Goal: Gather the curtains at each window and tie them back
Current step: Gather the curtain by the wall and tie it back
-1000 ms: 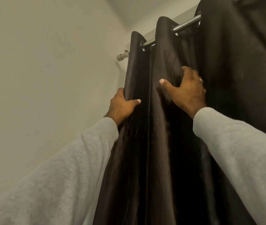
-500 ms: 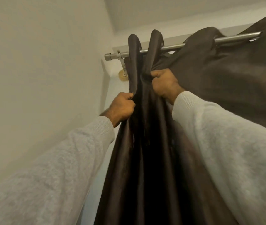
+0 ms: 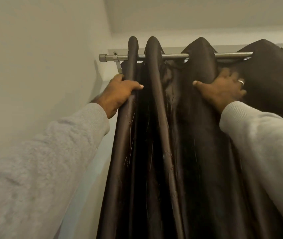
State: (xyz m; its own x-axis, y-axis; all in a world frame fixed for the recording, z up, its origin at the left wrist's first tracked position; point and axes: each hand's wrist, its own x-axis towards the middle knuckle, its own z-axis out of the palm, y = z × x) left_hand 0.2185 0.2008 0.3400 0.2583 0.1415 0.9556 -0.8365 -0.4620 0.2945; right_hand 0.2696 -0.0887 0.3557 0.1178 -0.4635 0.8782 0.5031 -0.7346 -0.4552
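I have the curtain partly bunched toward the left end of the rod; my left hand grips the outermost fold, my right hand clutches a fold further along. More cloth hangs spread to the right, and I judge the tying not yet begun

Left hand fingers hidden behind curtain; right hand blurred.
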